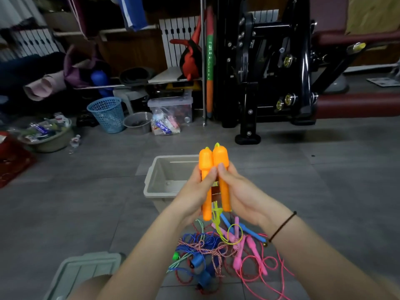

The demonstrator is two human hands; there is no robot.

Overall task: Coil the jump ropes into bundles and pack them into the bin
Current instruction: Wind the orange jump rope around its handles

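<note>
Two orange carrot-shaped jump rope handles stand upright side by side above the grey bin (155,180). My left hand (192,193) grips the left orange handle (205,163) and my right hand (240,191) grips the right orange handle (220,156), thumbs pressed on them. A yellow-green rope (217,215) hangs from the handles down to the floor. Below my wrists lies a tangled pile of jump ropes (216,250) with pink, blue and striped cords and handles. The bin is open; no rope shows in the part I can see.
The bin's grey lid (86,271) lies on the floor at the lower left. Beyond the bin stand a blue mesh basket (107,114), a clear storage box (171,109), a basin of clutter (47,135) and a black exercise machine (270,72).
</note>
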